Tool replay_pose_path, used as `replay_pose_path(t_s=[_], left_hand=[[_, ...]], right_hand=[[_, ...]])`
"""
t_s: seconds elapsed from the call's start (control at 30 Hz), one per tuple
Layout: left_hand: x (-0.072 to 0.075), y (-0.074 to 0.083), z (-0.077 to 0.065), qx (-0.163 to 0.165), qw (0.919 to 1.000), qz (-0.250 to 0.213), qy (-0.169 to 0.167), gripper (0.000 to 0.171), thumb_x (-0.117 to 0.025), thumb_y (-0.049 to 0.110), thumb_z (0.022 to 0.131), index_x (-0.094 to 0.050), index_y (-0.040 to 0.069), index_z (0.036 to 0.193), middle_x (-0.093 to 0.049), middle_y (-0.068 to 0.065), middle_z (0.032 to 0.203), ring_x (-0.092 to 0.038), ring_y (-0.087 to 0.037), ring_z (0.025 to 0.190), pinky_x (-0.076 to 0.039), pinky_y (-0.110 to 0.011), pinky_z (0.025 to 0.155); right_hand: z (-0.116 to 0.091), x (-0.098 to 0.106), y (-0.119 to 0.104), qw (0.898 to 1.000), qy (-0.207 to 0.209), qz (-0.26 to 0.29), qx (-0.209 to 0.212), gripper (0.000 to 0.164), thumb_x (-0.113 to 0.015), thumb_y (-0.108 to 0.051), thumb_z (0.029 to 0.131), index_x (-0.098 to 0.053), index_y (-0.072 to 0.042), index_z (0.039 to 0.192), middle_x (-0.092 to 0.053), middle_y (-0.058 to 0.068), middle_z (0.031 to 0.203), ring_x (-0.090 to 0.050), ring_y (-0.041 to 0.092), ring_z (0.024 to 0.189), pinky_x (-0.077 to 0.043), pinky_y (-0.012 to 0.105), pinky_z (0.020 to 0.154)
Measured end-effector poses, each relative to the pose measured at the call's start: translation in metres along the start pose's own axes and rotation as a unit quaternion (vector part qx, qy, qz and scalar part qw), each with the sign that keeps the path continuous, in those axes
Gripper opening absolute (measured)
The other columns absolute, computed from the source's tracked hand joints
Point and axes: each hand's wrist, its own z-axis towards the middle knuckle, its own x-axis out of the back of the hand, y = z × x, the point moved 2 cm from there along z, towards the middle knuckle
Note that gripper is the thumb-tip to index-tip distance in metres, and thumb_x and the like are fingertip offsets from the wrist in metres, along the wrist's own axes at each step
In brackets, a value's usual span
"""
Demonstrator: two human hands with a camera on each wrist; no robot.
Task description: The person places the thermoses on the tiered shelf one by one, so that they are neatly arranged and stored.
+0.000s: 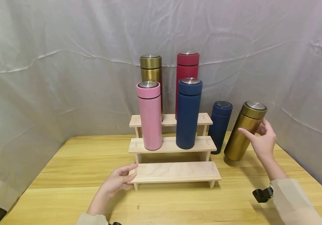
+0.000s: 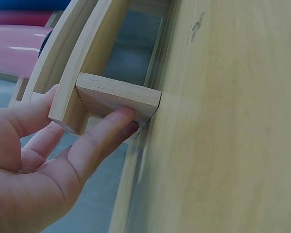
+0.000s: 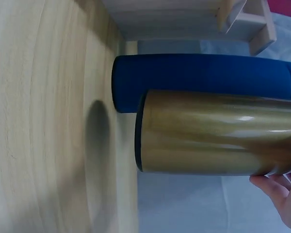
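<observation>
My right hand (image 1: 263,142) grips a gold thermos bottle (image 1: 242,134) with a silver lid, fingers and thumb around its upper part. The bottle tilts, and in the right wrist view its dark base (image 3: 139,131) hangs off the table with a shadow beside it. A dark blue thermos (image 1: 220,125) stands right next to it. At the other side, my left hand (image 1: 117,179) holds the left end of the lowest step of a three-step wooden stand (image 1: 175,172). In the left wrist view, the fingertips (image 2: 120,116) press against that step's leg.
On the middle step stand a pink thermos (image 1: 150,118) at left and a blue one (image 1: 189,115) at right. A gold thermos (image 1: 151,64) and a red one (image 1: 187,70) stand on the top step behind them. Grey cloth (image 1: 93,84) hangs behind the wooden table (image 1: 65,175).
</observation>
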Motion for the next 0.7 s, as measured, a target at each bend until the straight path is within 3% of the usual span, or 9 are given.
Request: replay_pose_path(t_s=[0.37, 0.7], left_hand=[[0.000, 0.001, 0.000, -0.003, 1.0000, 0.004, -0.004, 0.052, -0.055, 0.009, 0.089, -0.032, -0.010, 0.132, -0.009, -0.030, 0.142, -0.017, -0.050, 0.123, -0.038, -0.055, 0.087], [0.000, 0.001, -0.001, -0.004, 0.9999, 0.008, -0.006, 0.052, -0.055, 0.010, 0.089, -0.032, -0.010, 0.132, -0.008, -0.030, 0.142, -0.018, -0.051, 0.123, -0.038, -0.055, 0.087]], right_hand=[[-0.014, 0.009, -0.033, 0.999, -0.022, -0.042, -0.008, 0.066, -0.081, -0.008, 0.063, -0.054, -0.017, 0.122, -0.060, -0.007, 0.099, -0.053, 0.000, 0.086, -0.043, 0.016, 0.078], [-0.029, 0.016, -0.060, 0.999, -0.048, -0.021, 0.016, 0.062, -0.080, -0.003, 0.063, -0.056, -0.015, 0.119, -0.060, -0.020, 0.086, -0.056, -0.002, 0.081, -0.042, 0.009, 0.071]])
